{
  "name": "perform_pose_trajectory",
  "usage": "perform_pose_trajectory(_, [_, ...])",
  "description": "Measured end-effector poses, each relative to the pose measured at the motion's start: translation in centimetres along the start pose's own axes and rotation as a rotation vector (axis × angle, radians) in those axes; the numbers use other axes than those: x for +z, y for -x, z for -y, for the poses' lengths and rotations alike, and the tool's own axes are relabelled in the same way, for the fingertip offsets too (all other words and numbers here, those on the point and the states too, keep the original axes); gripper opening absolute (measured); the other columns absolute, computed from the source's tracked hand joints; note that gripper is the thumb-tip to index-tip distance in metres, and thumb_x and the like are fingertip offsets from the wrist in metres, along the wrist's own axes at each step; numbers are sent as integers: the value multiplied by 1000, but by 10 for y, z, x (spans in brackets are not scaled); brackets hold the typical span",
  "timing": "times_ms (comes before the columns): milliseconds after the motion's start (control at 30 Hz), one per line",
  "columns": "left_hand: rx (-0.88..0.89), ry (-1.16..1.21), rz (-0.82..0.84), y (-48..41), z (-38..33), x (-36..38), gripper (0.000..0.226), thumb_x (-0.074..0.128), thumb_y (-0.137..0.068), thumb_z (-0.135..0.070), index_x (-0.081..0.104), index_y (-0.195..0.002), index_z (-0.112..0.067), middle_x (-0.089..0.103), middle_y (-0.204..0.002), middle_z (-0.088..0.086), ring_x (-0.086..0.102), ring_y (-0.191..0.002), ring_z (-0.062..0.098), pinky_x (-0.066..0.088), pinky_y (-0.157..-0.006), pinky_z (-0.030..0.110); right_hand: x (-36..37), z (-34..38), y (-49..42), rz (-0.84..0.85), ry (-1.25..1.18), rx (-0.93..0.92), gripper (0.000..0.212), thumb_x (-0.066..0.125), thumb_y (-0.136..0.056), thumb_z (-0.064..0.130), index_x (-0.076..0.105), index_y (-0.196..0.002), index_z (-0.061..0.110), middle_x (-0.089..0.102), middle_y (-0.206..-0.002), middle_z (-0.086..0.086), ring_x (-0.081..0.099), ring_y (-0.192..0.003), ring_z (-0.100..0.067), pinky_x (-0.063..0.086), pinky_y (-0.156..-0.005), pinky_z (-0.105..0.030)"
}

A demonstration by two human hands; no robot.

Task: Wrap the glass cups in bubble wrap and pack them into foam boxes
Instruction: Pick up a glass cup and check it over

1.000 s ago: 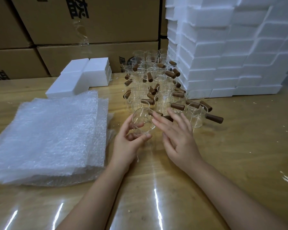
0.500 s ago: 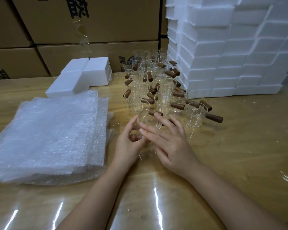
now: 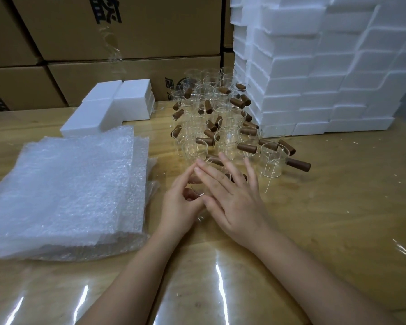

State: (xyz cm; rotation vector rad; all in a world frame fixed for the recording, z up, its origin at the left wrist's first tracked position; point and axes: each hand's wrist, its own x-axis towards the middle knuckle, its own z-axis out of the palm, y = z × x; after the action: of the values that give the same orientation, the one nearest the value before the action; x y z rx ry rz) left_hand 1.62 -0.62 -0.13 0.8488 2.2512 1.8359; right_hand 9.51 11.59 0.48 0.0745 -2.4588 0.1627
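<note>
Several clear glass cups with brown wooden handles [image 3: 223, 127] stand clustered on the wooden table. My left hand [image 3: 182, 202] grips one glass cup [image 3: 198, 192] just in front of the cluster. My right hand [image 3: 232, 195] lies over that cup with its fingers straight, hiding most of it. A thick stack of bubble wrap sheets [image 3: 66, 191] lies to the left of my hands. Three white foam boxes [image 3: 108, 106] sit behind the bubble wrap.
A tall wall of stacked foam boxes [image 3: 314, 66] fills the back right. Brown cardboard cartons [image 3: 117, 43] line the back. The glossy wooden table [image 3: 326, 207] stretches to the right and toward me.
My right hand has slid left across the held cup, covering it more. The left hand keeps hold of the cup, which has tipped lower toward the table.
</note>
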Motion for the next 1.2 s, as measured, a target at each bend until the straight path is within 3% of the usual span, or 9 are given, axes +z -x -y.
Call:
perform_pose_trajectory(100, [13,-9,11,-1,1,0,69,66,-76,7,51,-134,-27,61,-106,-5,61,-86,10,50,-73,18,0,0,-1,13,-16,31,49,31,-99,40,39,-145,23,31,-154,11,17,-146,-21,6,-115,-57])
perform_pose_trajectory(267, [53,-12,31,-1,0,0,69,75,-76,-1,48,-130,-33,60,-100,-10,57,-71,-4,48,-70,12,2,-3,-2,26,-92,150,53,19,-100,49,28,-149,28,21,-156,17,8,-148,-15,1,-116,-54])
perform_pose_trajectory(400, [19,38,28,0,-1,0,70,78,-74,-4,48,-131,-33,62,-106,-3,60,-73,6,51,-73,16,3,-8,-2,22,-107,192,55,17,-100,52,24,-150,30,16,-156,20,6,-148,-12,1,-117,-54])
perform_pose_trajectory(533, [-24,121,-9,-2,-2,0,75,79,-71,2,47,-118,-47,63,-106,-2,60,-72,8,51,-68,14,4,-12,-2,13,-155,260,57,15,-98,54,28,-149,30,21,-156,19,7,-147,-10,0,-117,-52])
perform_pose_trajectory(633, [-71,183,-44,-3,-1,1,75,78,-70,4,48,-118,-45,64,-104,-1,59,-77,16,56,-70,22,3,-15,-1,17,-172,272,57,16,-98,52,29,-149,29,22,-155,19,5,-147,-7,0,-117,-52])
perform_pose_trajectory(700, [-95,212,-49,-4,-1,0,75,78,-70,3,50,-130,-33,64,-106,2,59,-82,22,58,-79,36,4,-14,-1,21,-177,258,59,16,-98,53,30,-149,28,22,-155,19,5,-147,-8,-1,-117,-51])
perform_pose_trajectory(767, [-110,228,-61,-4,-1,-1,78,79,-70,0,48,-137,-23,65,-110,6,61,-85,22,56,-82,40,4,-13,-1,24,-183,240,59,16,-98,54,30,-149,29,22,-155,18,4,-147,-7,-1,-117,-51])
perform_pose_trajectory(1033, [-136,281,-89,-5,1,-4,79,80,-69,-3,47,-139,-21,65,-110,5,66,-84,12,57,-74,23,8,-12,1,-18,-254,225,51,22,-97,56,53,-130,32,24,-157,11,5,-147,-10,-2,-118,-46])
perform_pose_trajectory(1200, [-116,258,-84,-6,5,-3,77,79,-72,-1,47,-139,-23,65,-110,6,63,-85,19,55,-69,20,6,-9,0,-27,-339,260,51,25,-94,60,62,-116,33,22,-157,3,5,-147,-12,3,-118,-49])
